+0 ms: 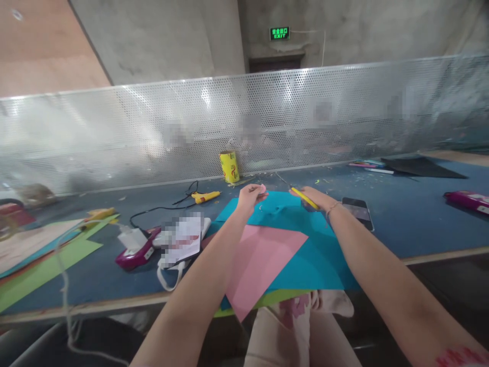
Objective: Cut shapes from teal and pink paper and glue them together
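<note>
My left hand [249, 198] is above the far part of the blue paper, its fingers pinched on a small pink paper piece [262, 189]. My right hand [314, 198] is closed around a slim yellow tool [304, 198], whose exact kind I cannot make out. A thin grey line extends off beyond the tool's far end. Beneath both hands lies the blue paper [324, 255], with a small raised or cut spot between them. A larger pink paper sheet [263, 255] rests on it, under my left forearm.
A yellow roll [229, 167] stands by the perforated metal screen [153, 132]. To the left are a yellow glue gun [205, 197], a purple power strip [137, 252], a device with a white cable [183, 242] and coloured papers [46, 260]. A phone [358, 211] lies right.
</note>
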The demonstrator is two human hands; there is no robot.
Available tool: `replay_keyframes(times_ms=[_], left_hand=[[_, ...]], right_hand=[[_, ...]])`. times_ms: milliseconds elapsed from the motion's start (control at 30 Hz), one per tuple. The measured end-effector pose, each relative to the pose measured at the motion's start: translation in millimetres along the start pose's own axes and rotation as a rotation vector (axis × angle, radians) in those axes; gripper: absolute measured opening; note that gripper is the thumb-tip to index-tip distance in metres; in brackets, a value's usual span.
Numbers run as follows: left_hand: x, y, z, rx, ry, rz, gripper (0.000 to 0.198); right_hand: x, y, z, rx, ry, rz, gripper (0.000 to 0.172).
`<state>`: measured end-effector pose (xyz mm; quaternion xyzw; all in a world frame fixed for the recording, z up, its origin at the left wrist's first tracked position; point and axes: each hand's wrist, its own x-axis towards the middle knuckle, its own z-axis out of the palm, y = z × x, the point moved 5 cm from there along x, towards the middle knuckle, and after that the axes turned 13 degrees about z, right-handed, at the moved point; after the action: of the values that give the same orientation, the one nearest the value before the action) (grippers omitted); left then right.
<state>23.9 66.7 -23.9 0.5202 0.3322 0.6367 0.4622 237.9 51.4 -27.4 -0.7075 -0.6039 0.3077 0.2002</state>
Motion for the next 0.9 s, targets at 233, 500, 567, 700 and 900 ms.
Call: replay_keyframes(times_ms=[233, 500, 567, 700, 900], left_hand=[[-0.2, 13.5, 4.8, -0.057, -0.032, 0.133, 0.021], [-2.3, 22.9, 7.9, -0.063, -0.045, 0.218, 0.019], [-1.6, 22.5, 7.3, -0.06, -0.046, 0.222, 0.019], [-0.7, 21.6, 6.8, -0.059, -0.052, 0.229, 0.021], [-2.0, 21.5, 8.8, -0.071, -0.049, 0.214, 0.019]], right_hand=[[-20.5, -27.3, 26.1, 0.3, -0.239, -0.216, 0.034], [-38.0, -35.6, 33.1, 0.39, -0.386, -0.212, 0.035], [-38.3, -35.9, 34.2, 0.407, -0.402, -0.2, 0.036], [-35.8, -34.8, 35.4, 0.399, -0.402, -0.194, 0.036], [-41.7, -39.4, 34.5, 0.426, -0.408, -0.213, 0.039]])
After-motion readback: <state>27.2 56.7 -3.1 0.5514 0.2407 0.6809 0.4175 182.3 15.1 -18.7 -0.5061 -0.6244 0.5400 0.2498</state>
